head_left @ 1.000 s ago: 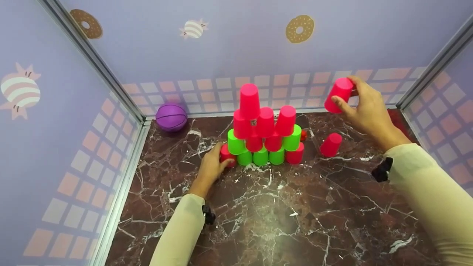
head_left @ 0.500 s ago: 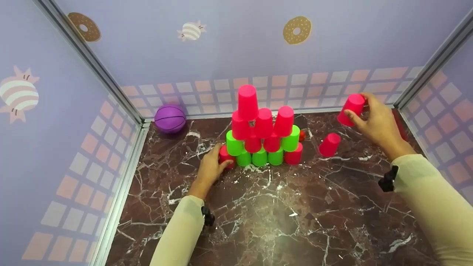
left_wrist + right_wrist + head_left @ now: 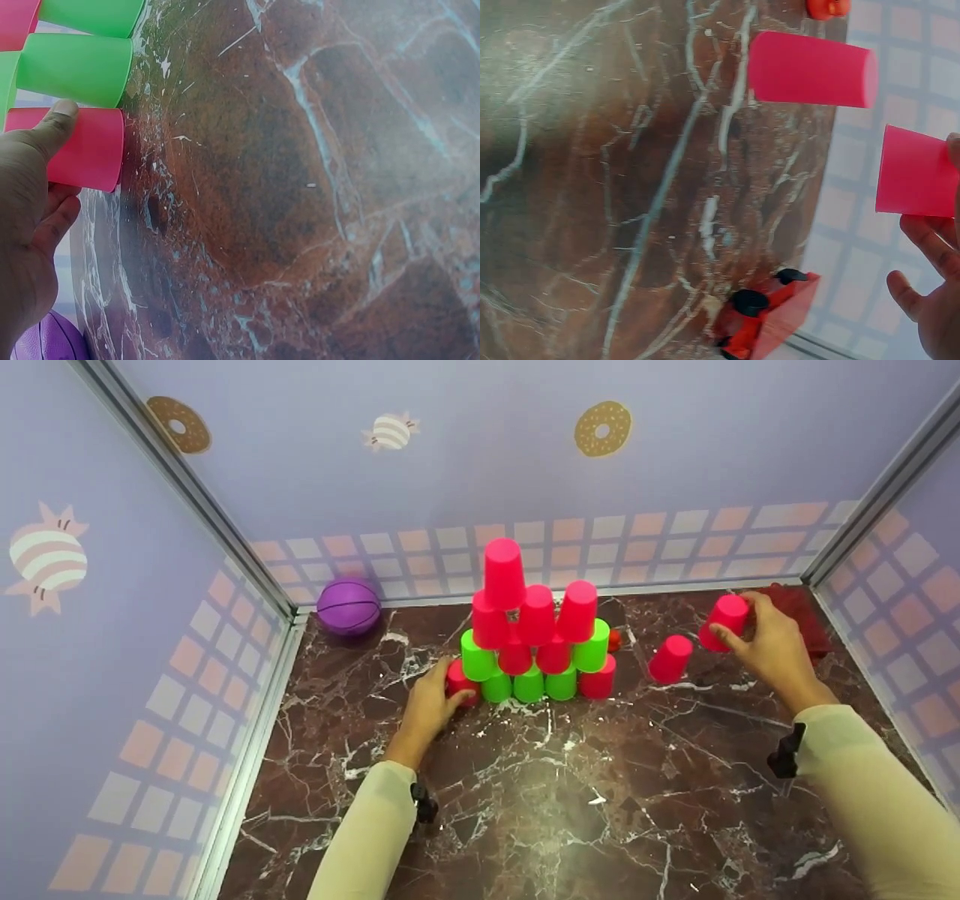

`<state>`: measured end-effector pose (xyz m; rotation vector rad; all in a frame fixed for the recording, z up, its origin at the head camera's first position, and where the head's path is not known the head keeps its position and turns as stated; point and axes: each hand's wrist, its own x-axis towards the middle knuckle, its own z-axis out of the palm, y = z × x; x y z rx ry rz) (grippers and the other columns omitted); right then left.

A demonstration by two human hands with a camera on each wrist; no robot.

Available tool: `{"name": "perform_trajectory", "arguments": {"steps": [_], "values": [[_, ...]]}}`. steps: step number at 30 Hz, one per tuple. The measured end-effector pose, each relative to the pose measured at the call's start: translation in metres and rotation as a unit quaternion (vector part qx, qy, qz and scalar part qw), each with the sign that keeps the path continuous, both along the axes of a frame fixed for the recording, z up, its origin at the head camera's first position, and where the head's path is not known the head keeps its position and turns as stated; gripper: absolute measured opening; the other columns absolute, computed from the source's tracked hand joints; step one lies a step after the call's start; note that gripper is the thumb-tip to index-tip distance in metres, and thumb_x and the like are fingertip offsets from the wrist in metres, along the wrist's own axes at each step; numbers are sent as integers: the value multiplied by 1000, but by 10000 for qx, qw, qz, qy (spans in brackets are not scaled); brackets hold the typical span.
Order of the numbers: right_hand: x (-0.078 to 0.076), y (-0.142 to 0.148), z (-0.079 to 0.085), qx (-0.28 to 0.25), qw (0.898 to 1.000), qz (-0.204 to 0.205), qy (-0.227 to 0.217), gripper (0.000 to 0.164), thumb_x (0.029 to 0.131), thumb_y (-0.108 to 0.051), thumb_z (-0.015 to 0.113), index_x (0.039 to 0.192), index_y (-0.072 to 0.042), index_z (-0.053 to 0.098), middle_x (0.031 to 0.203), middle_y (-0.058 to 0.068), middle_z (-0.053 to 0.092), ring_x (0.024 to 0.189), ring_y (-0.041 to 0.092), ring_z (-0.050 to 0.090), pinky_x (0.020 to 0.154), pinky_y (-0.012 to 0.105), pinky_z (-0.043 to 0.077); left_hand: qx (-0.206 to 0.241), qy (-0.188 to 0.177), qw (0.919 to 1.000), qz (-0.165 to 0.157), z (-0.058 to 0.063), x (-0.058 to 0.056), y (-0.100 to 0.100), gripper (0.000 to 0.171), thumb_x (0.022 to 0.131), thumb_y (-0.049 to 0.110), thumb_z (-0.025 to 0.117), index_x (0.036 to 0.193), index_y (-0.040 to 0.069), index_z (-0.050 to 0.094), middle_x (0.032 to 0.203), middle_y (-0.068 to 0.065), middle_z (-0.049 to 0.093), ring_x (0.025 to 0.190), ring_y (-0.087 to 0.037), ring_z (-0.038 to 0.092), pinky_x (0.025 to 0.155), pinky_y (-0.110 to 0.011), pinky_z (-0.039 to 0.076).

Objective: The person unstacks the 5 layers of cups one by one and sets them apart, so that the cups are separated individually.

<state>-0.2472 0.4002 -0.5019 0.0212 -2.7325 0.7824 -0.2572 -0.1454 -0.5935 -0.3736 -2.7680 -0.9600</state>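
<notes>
Upside-down pink and green plastic cups are stacked as a pyramid, with one pink cup (image 3: 504, 574) at the top, over the left of the third row. My left hand (image 3: 429, 701) holds the pink cup (image 3: 90, 150) at the left end of the bottom row, thumb on its near side and fingers behind. Green cups (image 3: 75, 69) stand right beside it. To the right, my right hand (image 3: 776, 649) grips another upside-down pink cup (image 3: 919, 172), raised above the marble surface. Between that hand and the pyramid, a single pink cup (image 3: 670, 659) stands on the surface.
A purple ball (image 3: 349, 607) sits in the back left corner. In the back right lies a red toy vehicle with black wheels (image 3: 769, 319). A small red-orange object (image 3: 615, 640) shows behind the pyramid. Patterned walls (image 3: 480, 472) enclose the back and sides.
My right hand has lowered its pink cup and shifted it slightly right, closer to the single standing cup's level. My left hand stays on the bottom-left cup, and the pyramid looks the same.
</notes>
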Motion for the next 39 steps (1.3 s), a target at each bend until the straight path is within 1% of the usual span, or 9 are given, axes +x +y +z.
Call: {"name": "perform_trajectory", "arguments": {"steps": [4, 8, 12, 16, 20, 27, 32, 39], "values": [[3, 2, -11, -2, 9999, 15, -140, 73, 102, -23, 83, 154, 9, 44, 128, 42, 67, 105, 57, 67, 94, 73, 53, 16, 63, 10000, -13, 2, 0, 0, 66, 91, 30, 90, 143, 5, 60, 124, -24, 78, 114, -46, 77, 98, -60, 62], [6, 3, -22, -20, 9996, 49, -284, 71, 101, -22, 83, 153, 9, 45, 127, 44, 66, 110, 61, 66, 98, 76, 51, 61, 40, 10000, -3, 2, 0, 1, 65, 90, 31, 90, 143, 6, 60, 125, -23, 78, 114, -43, 77, 98, -59, 62], [9, 4, -33, 5, 9987, 28, -500, 70, 102, -20, 82, 152, 9, 44, 128, 46, 65, 110, 62, 65, 99, 77, 51, 59, -44, 10000, -54, 0, 1, 2, 65, 91, 31, 90, 143, 6, 60, 125, -22, 78, 114, -43, 77, 98, -58, 63], [12, 6, -44, -26, 9974, 27, -723, 71, 103, -21, 80, 154, 10, 42, 134, 48, 62, 116, 62, 65, 103, 78, 51, 44, -87, 9999, -52, 0, 1, 3, 64, 91, 31, 90, 142, 7, 60, 126, -21, 78, 115, -43, 77, 100, -57, 63], [13, 6, -52, -65, 9961, -8, -886, 72, 104, -22, 80, 156, 9, 41, 140, 47, 60, 121, 63, 64, 105, 80, 49, 57, -123, 9999, -28, 1, 1, 3, 64, 91, 31, 89, 142, 9, 60, 127, -21, 78, 116, -43, 77, 101, -57, 63], [12, 7, -60, -8, 9961, 84, -875, 70, 102, -18, 80, 155, 11, 43, 142, 46, 59, 126, 64, 61, 108, 81, 46, 35, -145, 9999, 6, -1, 1, 1, 66, 91, 32, 89, 145, 8, 59, 128, -21, 78, 118, -43, 77, 101, -58, 63], [13, 7, -62, -1, 9956, 108, -932, 70, 103, -17, 80, 155, 12, 43, 143, 46, 57, 128, 65, 59, 111, 81, 44, 21, -202, 9998, 17, -1, 2, 1, 65, 91, 33, 88, 145, 9, 60, 129, -21, 78, 117, -43, 77, 101, -58, 63], [9, 5, -63, 164, 9958, 185, -887, 73, 102, -16, 81, 157, 13, 42, 147, 45, 55, 131, 67, 56, 112, 81, 43, 29, 65, 10000, -35, 1, 2, 1, 66, 89, 30, 90, 142, 5, 60, 125, -22, 78, 113, -45, 77, 97, -60, 63]]}}
